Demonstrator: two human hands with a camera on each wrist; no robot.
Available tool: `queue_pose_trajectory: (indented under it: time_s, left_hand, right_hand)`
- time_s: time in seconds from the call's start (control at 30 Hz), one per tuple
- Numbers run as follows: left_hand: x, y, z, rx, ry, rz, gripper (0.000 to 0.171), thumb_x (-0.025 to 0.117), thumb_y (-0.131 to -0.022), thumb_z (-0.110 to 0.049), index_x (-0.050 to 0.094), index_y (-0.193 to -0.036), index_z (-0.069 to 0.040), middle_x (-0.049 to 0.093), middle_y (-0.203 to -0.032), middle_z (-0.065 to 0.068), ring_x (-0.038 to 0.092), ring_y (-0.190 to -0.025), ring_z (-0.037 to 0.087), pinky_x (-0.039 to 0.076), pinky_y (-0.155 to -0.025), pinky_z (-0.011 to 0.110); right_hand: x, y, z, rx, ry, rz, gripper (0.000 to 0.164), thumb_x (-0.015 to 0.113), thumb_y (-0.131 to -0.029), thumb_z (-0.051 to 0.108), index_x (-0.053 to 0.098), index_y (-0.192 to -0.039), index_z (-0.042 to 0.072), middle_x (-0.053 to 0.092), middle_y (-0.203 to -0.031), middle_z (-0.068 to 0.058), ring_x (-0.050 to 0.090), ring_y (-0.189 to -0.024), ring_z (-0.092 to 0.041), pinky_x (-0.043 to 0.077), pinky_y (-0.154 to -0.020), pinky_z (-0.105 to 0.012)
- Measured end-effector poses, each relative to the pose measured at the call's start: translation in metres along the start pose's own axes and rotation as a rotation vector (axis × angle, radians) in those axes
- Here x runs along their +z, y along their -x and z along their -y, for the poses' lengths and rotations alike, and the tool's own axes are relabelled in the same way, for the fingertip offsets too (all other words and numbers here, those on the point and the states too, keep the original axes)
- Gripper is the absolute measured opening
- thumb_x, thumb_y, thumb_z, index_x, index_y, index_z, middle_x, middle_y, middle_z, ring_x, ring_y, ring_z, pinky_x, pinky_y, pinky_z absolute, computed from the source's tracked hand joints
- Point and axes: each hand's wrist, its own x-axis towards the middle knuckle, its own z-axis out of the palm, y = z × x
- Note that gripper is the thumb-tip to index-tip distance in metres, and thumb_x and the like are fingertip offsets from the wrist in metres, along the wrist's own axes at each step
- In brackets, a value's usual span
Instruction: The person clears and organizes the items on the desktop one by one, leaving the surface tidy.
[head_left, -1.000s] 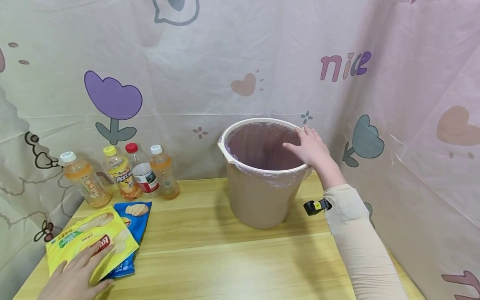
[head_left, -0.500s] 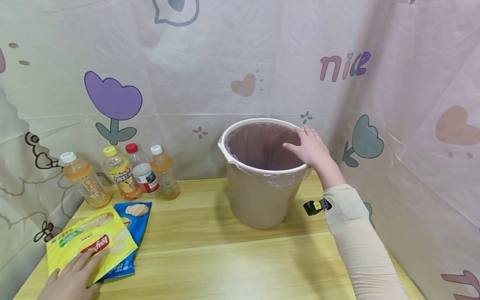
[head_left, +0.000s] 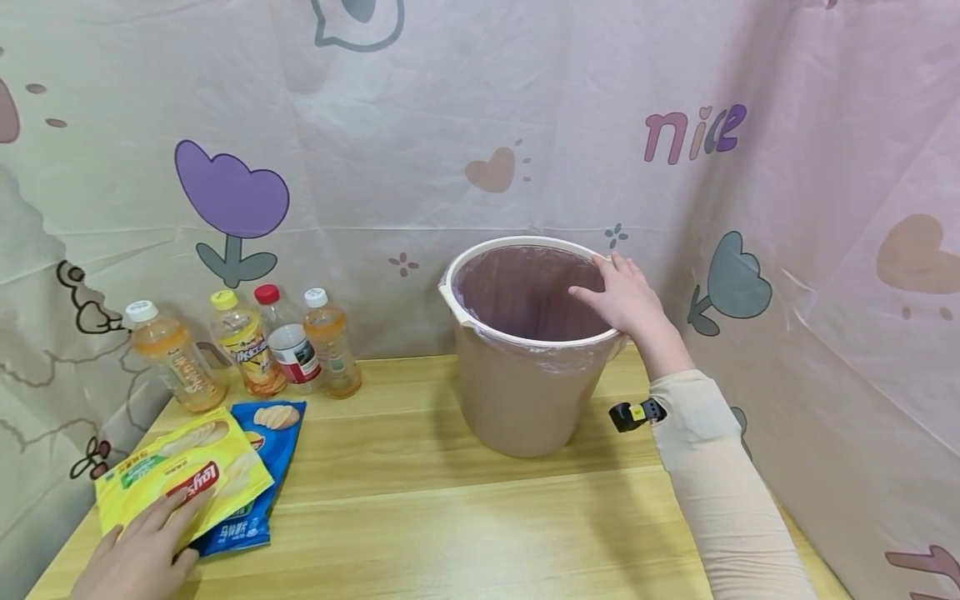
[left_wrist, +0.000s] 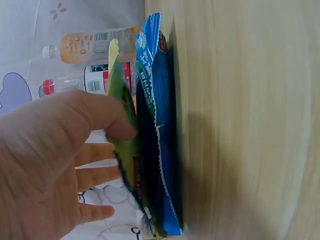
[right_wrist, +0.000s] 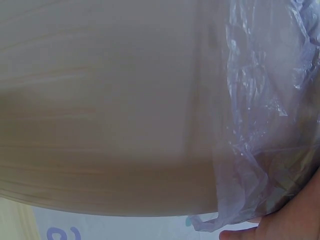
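Note:
My left hand (head_left: 142, 546) is at a yellow Lay's chip bag (head_left: 161, 475), pinching its near edge. In the left wrist view the thumb (left_wrist: 117, 125) lies on one side of the bag and the fingers (left_wrist: 97, 177) on the other. This yellow bag is raised slightly off a blue chip bag (head_left: 277, 454), which lies on the table under it. On the right stands a beige trash can (head_left: 525, 400) lined with a clear plastic bag (right_wrist: 255, 90). My right hand (head_left: 626, 296) holds its rim, thumb over the inside and fingers over the outside.
Behind the chip bags several bottles stand against the curtain: a white-capped one (head_left: 176, 358), a yellow-capped one (head_left: 247, 346), a red-capped one (head_left: 288, 342) and another white-capped one (head_left: 332, 346). Printed curtains (head_left: 360, 150) enclose the wooden table (head_left: 420, 525) at the back and sides.
The left thumb has drawn in toward the fingers at the yellow chip bag's edge, and that hand has shifted slightly left. The right hand stays on the trash can rim.

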Motion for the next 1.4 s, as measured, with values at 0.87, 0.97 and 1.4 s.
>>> queue_pose_trajectory:
  time_s: [0.87, 0.97, 1.4]
  left_hand:
    - [-0.014, -0.002, -0.033, -0.048, 0.015, -0.392, 0.063, 0.067, -0.083, -0.011, 0.041, -0.141, -0.008, 0.046, -0.134, 0.033, 0.039, -0.116, 0.055, 0.025, -0.090, 0.078]
    - [-0.016, -0.004, -0.035, -0.052, 0.016, -0.401, 0.062, 0.065, -0.083, -0.010, 0.042, -0.140, -0.008, 0.046, -0.135, 0.032, 0.039, -0.117, 0.055, 0.025, -0.089, 0.079]
    - [-0.030, -0.008, -0.040, -0.028, 0.004, -0.482, 0.062, 0.065, -0.083, -0.008, 0.042, -0.141, -0.010, 0.045, -0.136, 0.032, 0.040, -0.118, 0.053, 0.026, -0.090, 0.078]
  right_hand:
    - [0.000, 0.000, 0.000, -0.003, -0.002, -0.008, 0.079, 0.048, -0.095, 0.052, 0.021, -0.155, 0.007, 0.008, -0.161, -0.026, 0.005, -0.149, -0.047, 0.010, -0.118, -0.063]
    - [0.000, 0.000, 0.000, -0.003, -0.004, -0.007, 0.079, 0.048, -0.095, 0.051, 0.021, -0.155, 0.007, 0.008, -0.161, -0.026, 0.004, -0.149, -0.046, 0.010, -0.118, -0.062]
    - [0.000, -0.001, 0.000, -0.002, -0.005, -0.001, 0.079, 0.048, -0.096, 0.051, 0.020, -0.155, 0.007, 0.007, -0.162, -0.026, 0.003, -0.149, -0.046, 0.009, -0.119, -0.062]
